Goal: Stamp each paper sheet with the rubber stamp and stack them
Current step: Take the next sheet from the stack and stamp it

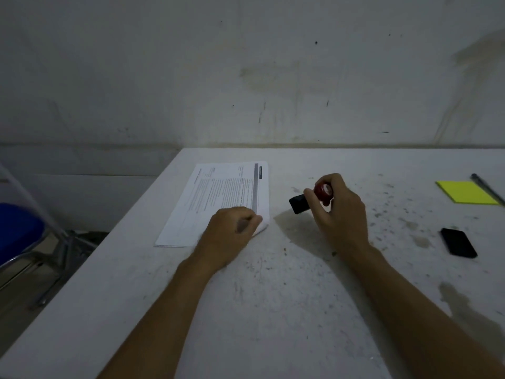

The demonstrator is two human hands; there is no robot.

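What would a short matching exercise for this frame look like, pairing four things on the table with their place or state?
Column one:
1. rubber stamp
2. paper sheets
3. yellow sticky pad
4. black phone

Column two:
A. lies flat near the table's right edge, untouched
B. held above the table in the right hand
C. far right, beside a pen
D. near corner pinched by the left hand

Pairs: 1-B, 2-D, 3-C, 4-A
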